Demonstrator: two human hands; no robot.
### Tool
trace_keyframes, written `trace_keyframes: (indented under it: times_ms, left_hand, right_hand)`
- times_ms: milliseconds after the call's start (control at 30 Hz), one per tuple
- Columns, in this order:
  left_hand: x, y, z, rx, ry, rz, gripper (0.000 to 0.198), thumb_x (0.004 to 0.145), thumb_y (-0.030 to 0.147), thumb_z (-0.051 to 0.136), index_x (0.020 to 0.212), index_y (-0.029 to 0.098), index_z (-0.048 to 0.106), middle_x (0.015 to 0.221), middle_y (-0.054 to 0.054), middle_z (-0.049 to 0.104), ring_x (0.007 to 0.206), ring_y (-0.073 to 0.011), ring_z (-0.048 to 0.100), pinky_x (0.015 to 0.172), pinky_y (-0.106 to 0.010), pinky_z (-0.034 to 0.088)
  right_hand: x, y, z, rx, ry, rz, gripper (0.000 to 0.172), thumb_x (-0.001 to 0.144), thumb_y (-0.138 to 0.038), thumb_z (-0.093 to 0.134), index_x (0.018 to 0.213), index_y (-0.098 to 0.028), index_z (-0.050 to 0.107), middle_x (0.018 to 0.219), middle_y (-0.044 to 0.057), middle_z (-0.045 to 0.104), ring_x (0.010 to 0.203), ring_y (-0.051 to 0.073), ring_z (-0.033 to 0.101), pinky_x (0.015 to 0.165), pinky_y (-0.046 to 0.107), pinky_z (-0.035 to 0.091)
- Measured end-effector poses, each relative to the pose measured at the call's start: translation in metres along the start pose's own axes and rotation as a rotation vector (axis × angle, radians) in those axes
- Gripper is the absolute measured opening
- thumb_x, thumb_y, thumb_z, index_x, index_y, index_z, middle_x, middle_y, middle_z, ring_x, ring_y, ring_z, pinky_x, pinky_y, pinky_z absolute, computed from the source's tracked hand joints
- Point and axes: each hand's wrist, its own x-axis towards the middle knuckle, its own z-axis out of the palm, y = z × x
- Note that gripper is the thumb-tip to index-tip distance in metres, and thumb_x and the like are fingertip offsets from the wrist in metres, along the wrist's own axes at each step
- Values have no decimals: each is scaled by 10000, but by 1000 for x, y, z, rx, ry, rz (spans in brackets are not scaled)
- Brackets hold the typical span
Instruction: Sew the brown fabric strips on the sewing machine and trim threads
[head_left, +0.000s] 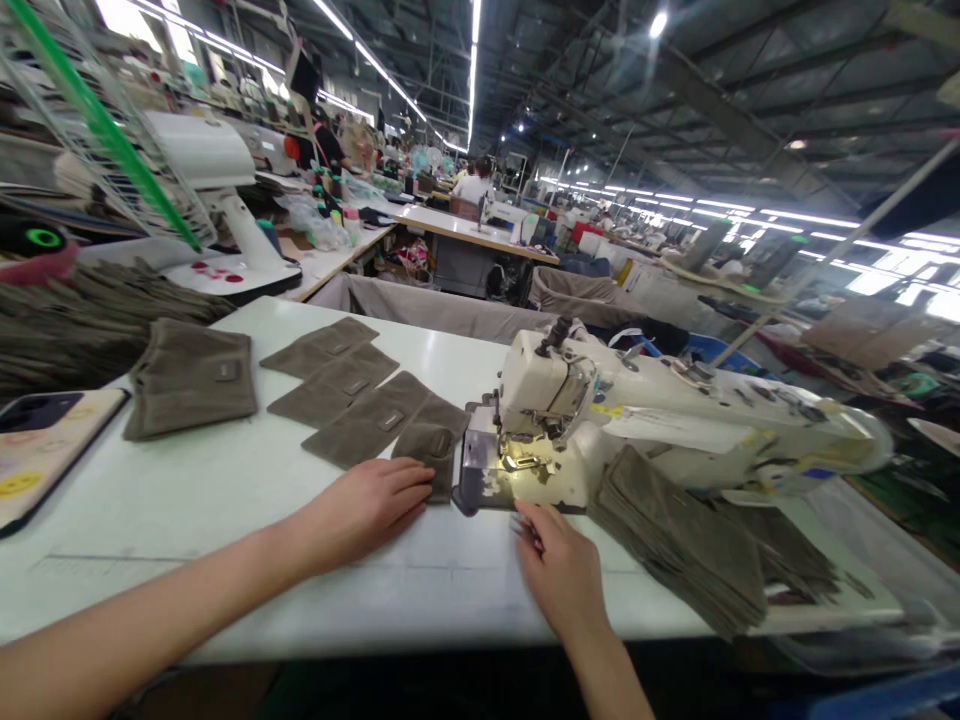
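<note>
My left hand (382, 500) lies with outstretched fingers on an olive-brown fabric piece (427, 445) bearing a small label, just left of the sewing machine (551, 390). Several similar labelled pieces (352, 385) overlap in a row behind it. At the front edge of the machine's lit metal bed, my right hand (559, 565) is closed, thumb and index finger together. Something small, dark and shiny shows among its curled fingers; its kind is unclear. No fabric lies under the needle area.
A folded fabric stack (191, 378) and a phone (56, 445) occupy the table's left side. More fabric pieces (679, 540) are piled right of the machine. A white fan (202, 150) stands at the back left. Fabric-lined bins (442, 305) border the table's far edge.
</note>
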Motion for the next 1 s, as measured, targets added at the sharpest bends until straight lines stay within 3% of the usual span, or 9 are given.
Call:
trace_keyframes:
  times_ms: [100,200,300,433,533,700,800,900,1000]
  left_hand:
    - [2,30,-2,-92,34,-76,303,996,229,431,983,168,727,1005,-95,760,874,-224,715,749,-325,583]
    - [12,43,-8,-248,-24,-184,300,1005,309,438,952,193,710,938,-66,738,837,-199,697,734,-291,558]
    - [37,27,-10,-246,-40,-354,329,1005,320,412,911,188,699,920,-82,708,867,-230,669,790,-339,532]
    - [76,-10,3,-186,-43,-540,267,873,261,568,1076,142,694,1123,-174,666,1093,-359,596,961,-489,457]
    - [92,-24,15,-269,-89,-559,168,752,227,654,895,163,716,948,-140,688,970,-354,627,883,-470,480]
    - [89,-26,18,-554,-107,-552,61,678,265,661,695,212,636,719,-21,645,760,-237,617,757,-342,487]
    - [80,-27,9,-757,-65,-588,223,772,431,588,806,212,615,737,-5,656,726,-209,619,698,-315,498]
    - [74,-28,-1,-913,-23,-628,339,817,516,542,950,209,599,814,-9,690,731,-194,638,666,-300,513]
    - [74,-27,-7,-1107,45,-706,395,767,523,654,991,198,638,859,-13,706,752,-178,639,678,-276,508]
  right_hand:
    - [-3,-20,0,224,-12,157,247,919,-270,495,965,-198,727,862,42,740,771,180,683,699,248,466]
    - [-5,-41,0,294,-109,255,315,945,-440,534,787,-218,692,720,16,700,676,175,640,631,250,415]
    - [-5,-54,1,198,-140,309,337,917,-496,588,721,-226,636,645,0,651,616,173,588,587,263,337]
    - [-1,-58,3,90,-147,374,254,850,-431,684,711,-232,609,627,0,638,616,188,590,581,272,287]
    - [2,-59,2,64,-172,383,202,821,-371,713,715,-233,610,641,4,645,633,200,605,584,276,278]
    - [1,-57,1,141,-149,400,145,819,-367,701,867,-233,671,749,13,680,708,211,637,630,277,354]
    - [1,-53,2,273,-74,360,167,835,-344,658,948,-224,682,858,20,693,789,201,645,709,274,409]
    - [3,-49,2,407,-56,340,159,858,-343,587,803,-211,655,813,14,672,786,186,623,722,266,420]
    - [5,-46,2,498,-73,407,227,842,-396,579,720,-206,610,702,-6,622,687,170,576,654,258,401]
